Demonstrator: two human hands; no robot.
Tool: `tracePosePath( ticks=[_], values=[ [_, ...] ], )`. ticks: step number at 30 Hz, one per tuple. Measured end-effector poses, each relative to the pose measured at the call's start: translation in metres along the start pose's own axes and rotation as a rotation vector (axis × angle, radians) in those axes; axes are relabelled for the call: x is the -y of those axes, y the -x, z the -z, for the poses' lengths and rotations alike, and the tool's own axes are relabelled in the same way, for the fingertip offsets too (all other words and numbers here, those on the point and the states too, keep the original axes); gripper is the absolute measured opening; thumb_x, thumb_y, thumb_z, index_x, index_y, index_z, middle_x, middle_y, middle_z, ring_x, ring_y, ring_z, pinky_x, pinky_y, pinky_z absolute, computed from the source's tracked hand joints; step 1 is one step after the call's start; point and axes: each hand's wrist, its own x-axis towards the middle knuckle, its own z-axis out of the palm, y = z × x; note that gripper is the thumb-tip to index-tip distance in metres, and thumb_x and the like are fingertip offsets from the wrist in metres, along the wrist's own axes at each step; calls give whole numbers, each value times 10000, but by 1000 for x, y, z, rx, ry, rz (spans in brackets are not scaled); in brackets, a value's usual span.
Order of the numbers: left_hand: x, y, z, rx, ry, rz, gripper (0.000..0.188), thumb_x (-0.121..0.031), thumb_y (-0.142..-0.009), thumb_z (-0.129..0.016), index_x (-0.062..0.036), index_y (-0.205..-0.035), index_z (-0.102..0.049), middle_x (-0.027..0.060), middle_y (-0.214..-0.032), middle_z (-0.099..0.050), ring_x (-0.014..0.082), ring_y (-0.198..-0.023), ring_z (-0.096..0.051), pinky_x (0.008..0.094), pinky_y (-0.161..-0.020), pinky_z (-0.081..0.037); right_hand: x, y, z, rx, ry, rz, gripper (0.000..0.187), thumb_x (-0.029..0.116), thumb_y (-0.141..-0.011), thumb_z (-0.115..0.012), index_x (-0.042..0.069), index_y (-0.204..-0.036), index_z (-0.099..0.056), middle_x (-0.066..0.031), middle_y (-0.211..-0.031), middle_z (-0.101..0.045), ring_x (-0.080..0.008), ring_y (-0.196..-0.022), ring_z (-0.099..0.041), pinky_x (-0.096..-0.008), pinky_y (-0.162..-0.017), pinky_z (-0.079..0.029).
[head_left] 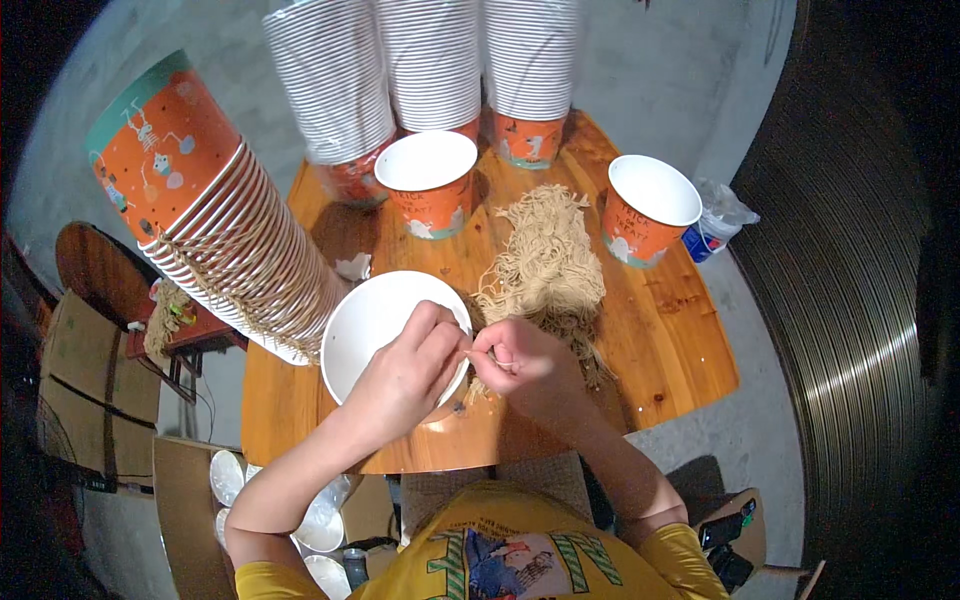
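- The paper cup (pixel 385 330) under the hands is white inside with a thin rolled rim; it sits near the front edge of the wooden table (pixel 680 350), tipped toward the camera so that its orange outside barely shows.
- The left hand (pixel 405 375) lies across the cup's right rim, fingers curled and pinched together at the tips.
- The right hand (pixel 520 362) is closed too, thumb and forefinger nipping a thin tan string (pixel 468 353) — the two hands meet just at the rim.
- The string is so fine that where it goes between the fingers cannot be made out.
- A loose heap of tan strings (pixel 545 255) lies just behind the right hand, which covers its near end.
- Beside the cup on the left leans a long stack of orange cups (pixel 215 225), strings hanging from its rims.
- Two single orange cups stand open on the table: one in the middle (pixel 428 185), one at the right (pixel 648 208).
- Three tall white-ribbed stacks (pixel 430 65) rise at the back — their tops are cut off by the upper edge.
- The table's front edge is hidden by the forearms and a yellow shirt (pixel 480 555).
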Motion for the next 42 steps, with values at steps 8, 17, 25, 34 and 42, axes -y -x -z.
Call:
tracePosePath(
  ticks=[8, 17, 25, 34, 42],
  values=[
    [-8, 3, 0, -73, 143, 191, 202, -19, -844, -585, -27, -1044, -555, 138, -886, -535, 288, -768, -598, 367, -675, -480, -3, 6, -6, 31, -181, -230, 81, 44, -795, -651, 66, -825, -579, 37, -663, -492, -44, -576, -425, -227, -517, -381],
    [0, 5, -7, -27, 327, 332, 106, -59, -852, -610, -6, -932, -568, 114, -792, -577, 238, -693, -600, 323, -637, -478, -3, 8, -7, 54, -190, -198, 103, 21, -800, -659, 68, -839, -576, 53, -645, -450, -17, -573, -390, -194, -505, -356],
    [-3, 4, -8, -43, 289, 319, 78, -40, -852, -580, 11, -875, -526, 119, -821, -567, 213, -718, -582, 316, -654, -471, 1, 9, -7, 75, -207, -258, 119, 19, -797, -664, 71, -847, -568, 46, -660, -461, -36, -575, -406, -204, -519, -374],
    [1, 3, -10, -58, 395, 405, 109, -29, -842, -581, -21, -905, -493, 68, -807, -559, 145, -722, -556, 285, -657, -458, 2, 11, -9, 39, -125, -173, 149, 5, -792, -663, 55, -886, -559, -3, -714, -548, -57, -605, -507, -222, -555, -443],
    [12, 1, -12, -40, 788, 433, 186, -3, -868, -585, -65, -996, -465, -20, -877, -539, 65, -836, -509, 209, -773, -405, -6, 15, -15, 16, -216, -281, 101, -8, -830, -630, 17, -889, -552, -34, -720, -581, -71, -656, -588, -231, -582, -488]
  ],
)
